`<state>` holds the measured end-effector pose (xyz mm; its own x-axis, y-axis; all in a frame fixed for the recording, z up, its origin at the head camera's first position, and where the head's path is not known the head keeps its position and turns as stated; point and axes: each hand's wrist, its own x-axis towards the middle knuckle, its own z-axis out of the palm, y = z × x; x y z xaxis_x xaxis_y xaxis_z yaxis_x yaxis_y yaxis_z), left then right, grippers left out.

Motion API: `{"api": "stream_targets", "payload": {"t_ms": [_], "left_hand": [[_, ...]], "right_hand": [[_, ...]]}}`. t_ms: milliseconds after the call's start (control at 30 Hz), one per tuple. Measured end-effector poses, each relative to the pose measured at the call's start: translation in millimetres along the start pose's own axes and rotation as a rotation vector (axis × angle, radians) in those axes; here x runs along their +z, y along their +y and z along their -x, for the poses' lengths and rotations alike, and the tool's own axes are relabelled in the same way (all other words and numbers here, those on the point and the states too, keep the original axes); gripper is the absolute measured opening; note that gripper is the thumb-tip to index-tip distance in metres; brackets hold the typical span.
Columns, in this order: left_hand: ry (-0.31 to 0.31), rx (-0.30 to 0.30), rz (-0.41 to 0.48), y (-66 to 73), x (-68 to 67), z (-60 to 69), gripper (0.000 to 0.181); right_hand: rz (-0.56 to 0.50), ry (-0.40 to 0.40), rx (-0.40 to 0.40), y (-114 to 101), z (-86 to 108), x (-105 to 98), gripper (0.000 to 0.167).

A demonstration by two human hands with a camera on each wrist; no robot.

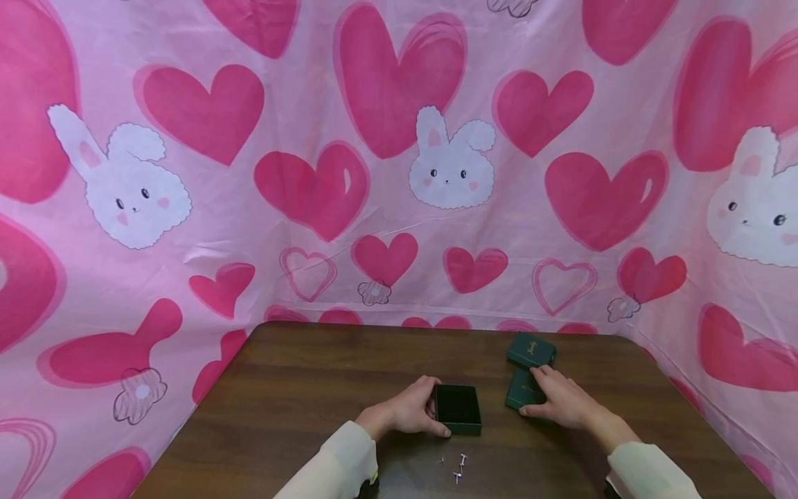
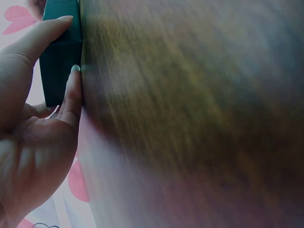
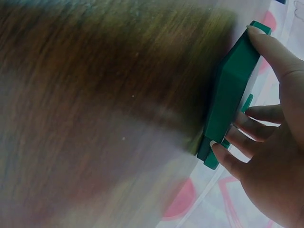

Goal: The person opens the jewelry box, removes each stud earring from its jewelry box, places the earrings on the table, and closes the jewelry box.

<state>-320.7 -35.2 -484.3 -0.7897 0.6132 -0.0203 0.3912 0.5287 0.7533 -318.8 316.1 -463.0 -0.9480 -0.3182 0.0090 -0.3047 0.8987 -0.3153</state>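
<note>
My left hand (image 1: pixel 408 409) grips the left side of a dark green box (image 1: pixel 460 428) that lies with its black inside facing up. In the left wrist view the thumb and fingers bend round the corner of that box (image 2: pixel 59 61). To the right, my right hand (image 1: pixel 564 398) holds a flat dark green lid (image 1: pixel 522 389) with faint lettering, thumb on its near edge and fingers on the far side. The right wrist view shows the lid (image 3: pixel 232 80) close to the tabletop. Several small silver pins (image 1: pixel 463 459) lie in front of the open box.
Just behind the lid sits another dark green box (image 1: pixel 531 348) with gold marking on top. Everything stands on a brown wooden table (image 1: pixel 349 353). A pink cloth (image 1: pixel 386 229) with hearts and rabbits hangs behind and at both sides.
</note>
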Motion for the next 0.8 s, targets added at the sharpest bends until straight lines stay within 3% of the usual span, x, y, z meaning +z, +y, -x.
{"api": "stream_targets", "payload": {"t_ms": [533, 800], "left_hand": [[0.002, -0.007, 0.003, 0.2, -0.2, 0.0, 0.064], [0.001, -0.007, 0.003, -2.0, 0.2, -0.7, 0.066]], "right_hand": [[0.003, 0.106, -0.115, -12, 1.6, 0, 0.094], [-0.027, 0.108, -0.134, -26, 1.6, -3, 0.09]]}}
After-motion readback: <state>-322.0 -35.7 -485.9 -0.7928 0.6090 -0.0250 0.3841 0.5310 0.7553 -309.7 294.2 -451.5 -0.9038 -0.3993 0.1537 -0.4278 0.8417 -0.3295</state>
